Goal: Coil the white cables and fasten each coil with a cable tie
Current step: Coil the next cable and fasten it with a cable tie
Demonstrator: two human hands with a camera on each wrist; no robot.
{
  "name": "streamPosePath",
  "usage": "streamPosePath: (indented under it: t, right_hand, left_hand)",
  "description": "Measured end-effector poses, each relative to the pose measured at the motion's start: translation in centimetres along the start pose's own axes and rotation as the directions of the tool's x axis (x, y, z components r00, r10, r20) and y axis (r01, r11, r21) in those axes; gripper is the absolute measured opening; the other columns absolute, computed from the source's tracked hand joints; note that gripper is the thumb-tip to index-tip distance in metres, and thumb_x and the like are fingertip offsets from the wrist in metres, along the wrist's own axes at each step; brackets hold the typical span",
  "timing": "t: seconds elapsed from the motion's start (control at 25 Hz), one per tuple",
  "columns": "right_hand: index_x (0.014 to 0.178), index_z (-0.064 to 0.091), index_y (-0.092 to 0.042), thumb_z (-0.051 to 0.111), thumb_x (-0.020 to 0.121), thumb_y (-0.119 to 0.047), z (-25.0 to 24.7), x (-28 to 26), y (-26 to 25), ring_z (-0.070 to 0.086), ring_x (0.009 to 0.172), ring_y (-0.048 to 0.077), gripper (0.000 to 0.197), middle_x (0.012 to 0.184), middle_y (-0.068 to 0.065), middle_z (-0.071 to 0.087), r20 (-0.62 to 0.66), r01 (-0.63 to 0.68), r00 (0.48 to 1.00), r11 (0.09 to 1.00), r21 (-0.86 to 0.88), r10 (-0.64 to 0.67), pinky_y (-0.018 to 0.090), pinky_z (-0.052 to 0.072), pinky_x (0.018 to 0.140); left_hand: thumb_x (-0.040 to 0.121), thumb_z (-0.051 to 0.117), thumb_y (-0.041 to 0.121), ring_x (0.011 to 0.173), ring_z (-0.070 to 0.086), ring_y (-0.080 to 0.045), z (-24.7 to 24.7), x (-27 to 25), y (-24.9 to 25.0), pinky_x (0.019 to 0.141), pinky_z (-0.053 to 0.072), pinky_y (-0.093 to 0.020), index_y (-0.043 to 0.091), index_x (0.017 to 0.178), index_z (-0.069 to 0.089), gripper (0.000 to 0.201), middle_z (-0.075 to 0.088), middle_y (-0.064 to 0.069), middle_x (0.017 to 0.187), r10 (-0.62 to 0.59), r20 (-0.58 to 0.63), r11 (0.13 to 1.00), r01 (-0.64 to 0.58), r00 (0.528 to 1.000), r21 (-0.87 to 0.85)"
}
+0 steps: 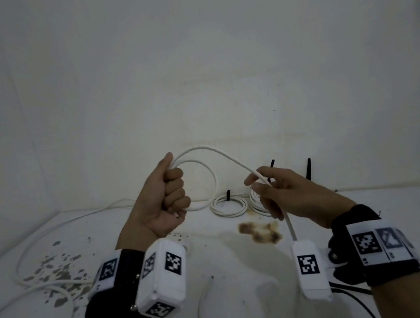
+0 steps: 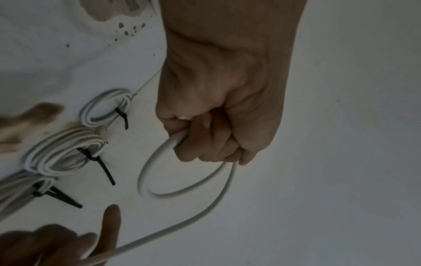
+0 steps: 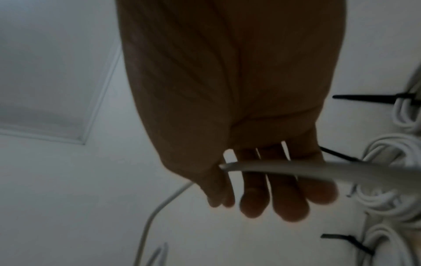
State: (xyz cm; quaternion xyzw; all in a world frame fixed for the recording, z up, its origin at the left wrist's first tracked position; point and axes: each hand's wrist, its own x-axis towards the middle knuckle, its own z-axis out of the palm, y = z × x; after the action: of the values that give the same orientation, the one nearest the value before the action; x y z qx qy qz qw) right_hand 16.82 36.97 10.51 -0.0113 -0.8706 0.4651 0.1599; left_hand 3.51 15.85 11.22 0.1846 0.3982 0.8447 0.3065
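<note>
My left hand (image 1: 166, 199) is raised above the table in a fist and grips one loop of a white cable (image 1: 213, 185). In the left wrist view the loop (image 2: 145, 172) hangs out of the curled fingers (image 2: 205, 147). From the fist the cable arcs right to my right hand (image 1: 282, 189), which holds it between thumb and fingers; the cable (image 3: 318, 169) lies across those fingers (image 3: 284, 194). Below the right hand it drops toward the table. Three finished coils (image 1: 228, 205) (image 2: 61, 153) lie by the wall, each bound with a black cable tie (image 1: 228, 195) (image 2: 100, 162).
Loose white cables (image 1: 30, 262) sprawl over the left of the white table (image 1: 397, 209), and another cable piece (image 1: 201, 306) curves near its front. A brown stain (image 1: 260, 233) and dark specks (image 1: 58, 269) mark the surface. A white wall stands close behind.
</note>
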Motion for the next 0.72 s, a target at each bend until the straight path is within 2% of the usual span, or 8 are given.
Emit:
streamPosePath:
  t: [0.12,0.28,0.36,0.44,0.48,0.52,0.64,0.72]
  right_hand:
    - [0.118,0.053,-0.031,0.062,0.097,-0.030,0.4,0.5,1.1,0.055,0.059,0.006,0.024,0.076,-0.002,0.057,-0.153,-0.030,0.988,0.966,-0.256,-0.010,0.019,0.049,0.054]
    - [0.128,0.039,-0.036,0.076,0.084,-0.028,2.2,1.1,1.0,0.050,0.083,0.017,0.058,0.097,-0.001,0.043,-0.342,-0.001,0.917,0.857,-0.515,-0.204,0.032,0.048,0.070]
    - [0.114,0.050,-0.033,0.078,0.081,-0.027,2.8,0.9,0.1,0.047,0.084,0.016,0.044,0.096,-0.004,0.040,-0.300,0.058,0.891,0.740,-0.670,-0.341,0.030,0.045,0.071]
    - [0.089,0.061,-0.032,0.078,0.081,-0.038,3.9,0.4,-1.6,0.054,0.069,0.008,0.020,0.080,-0.013,0.051,-0.126,0.151,0.949,0.765,-0.626,-0.290,0.028,0.046,0.066]
    - [0.082,0.066,-0.029,0.079,0.079,-0.044,4.7,0.0,-2.4,0.057,0.060,0.004,0.021,0.068,-0.013,0.057,0.038,0.163,0.985,0.812,-0.561,-0.171,0.026,0.049,0.065]
    - [0.081,0.071,-0.026,0.080,0.076,-0.049,5.7,-0.4,-3.1,0.059,0.057,0.002,0.025,0.062,-0.011,0.063,0.247,0.154,0.969,0.839,-0.521,-0.025,0.024,0.053,0.066]
    - [0.091,0.076,-0.025,0.085,0.073,-0.046,8.9,-1.4,-4.1,0.062,0.059,0.004,0.030,0.069,-0.004,0.071,0.645,0.146,0.679,0.796,-0.587,0.351,0.025,0.055,0.068]
    - [0.091,0.074,-0.019,0.088,0.071,-0.035,10.1,-1.2,-3.6,0.058,0.053,0.003,0.029,0.063,-0.006,0.067,0.659,0.152,0.630,0.767,-0.623,0.411,0.023,0.052,0.065]
  left_hand:
    - [0.098,0.046,0.045,0.037,0.002,-0.013,-1.0,0.3,0.5,0.032,0.009,-0.019,0.023,0.043,0.035,0.060,0.018,0.008,0.032,0.025,-0.078,0.999,-0.028,0.997,-0.036]
    - [0.100,0.045,0.042,0.023,0.015,-0.008,-1.0,0.8,-0.2,0.031,0.011,-0.018,0.022,0.041,0.036,0.064,0.017,0.008,0.033,0.002,-0.127,0.999,-0.007,0.992,-0.041]
    - [0.101,0.045,0.042,0.023,0.016,-0.008,-1.0,1.0,-0.2,0.030,0.011,-0.018,0.022,0.040,0.036,0.065,0.017,0.008,0.034,0.003,-0.149,0.999,-0.008,0.989,-0.036]
    - [0.102,0.044,0.043,0.024,0.015,-0.007,-1.1,1.3,-0.3,0.030,0.011,-0.018,0.022,0.041,0.035,0.065,0.016,0.008,0.035,0.000,-0.190,0.999,-0.006,0.982,-0.033]
    - [0.102,0.044,0.044,0.024,0.014,-0.007,-1.3,1.4,-0.4,0.030,0.011,-0.017,0.022,0.044,0.035,0.063,0.016,0.008,0.036,-0.005,-0.210,0.999,-0.002,0.978,-0.032]
    - [0.102,0.043,0.044,0.024,0.014,-0.007,-1.4,1.6,-0.5,0.030,0.011,-0.017,0.022,0.048,0.033,0.059,0.016,0.007,0.036,-0.009,-0.224,1.000,0.002,0.974,-0.031]
    - [0.103,0.041,0.044,0.024,0.013,-0.007,-1.7,1.8,-0.9,0.030,0.011,-0.016,0.022,0.053,0.028,0.056,0.016,0.007,0.036,-0.022,-0.251,0.999,0.015,0.968,-0.030]
    - [0.103,0.041,0.044,0.024,0.013,-0.008,-2.0,1.8,-0.9,0.029,0.011,-0.017,0.022,0.051,0.028,0.058,0.015,0.007,0.036,-0.025,-0.254,0.999,0.017,0.967,-0.034]
